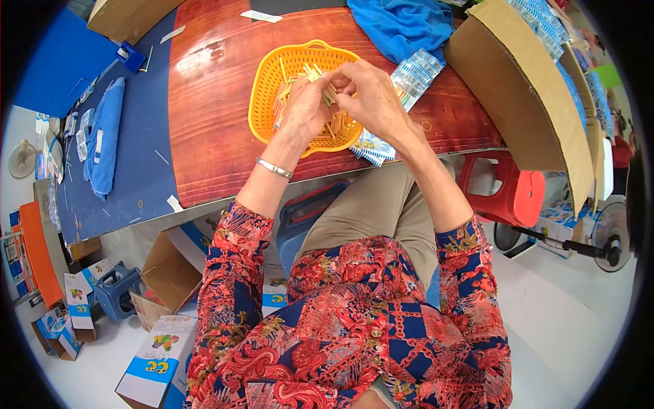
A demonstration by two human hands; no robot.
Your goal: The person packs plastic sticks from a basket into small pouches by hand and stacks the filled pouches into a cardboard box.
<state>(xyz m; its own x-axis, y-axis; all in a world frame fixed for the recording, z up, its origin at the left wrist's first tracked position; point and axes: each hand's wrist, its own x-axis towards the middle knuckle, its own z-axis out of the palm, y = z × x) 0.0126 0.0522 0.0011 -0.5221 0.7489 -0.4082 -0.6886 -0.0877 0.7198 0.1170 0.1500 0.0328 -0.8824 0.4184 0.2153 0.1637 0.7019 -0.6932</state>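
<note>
A yellow-orange plastic basket (pixel 261 88) with slotted walls stands on the table before me, with many short, thin, pale yellow sticks (pixel 335 127) lying loose in it. Above it, my left hand (pixel 306 105) is closed round a small bundle of these sticks (pixel 313 71), whose ends poke out past the fingers. My right hand (pixel 371 95) meets the left over the basket, its thumb and fingers pinched at the bundle's right side. The fingers partly hide the bundle. Blue-and-white printed packets (pixel 417 73) lie right of the basket, and another packet (pixel 372 147) is under my right wrist.
A blue cloth (pixel 402 31) lies behind the packets, and a cardboard box (pixel 518 88) stands on the right. One rubber band (pixel 426 126) rests on the reddish wooden tabletop (pixel 211 129). Further left is a folded blue towel (pixel 105 140). A red stool (pixel 521 194) stands below the table's right side.
</note>
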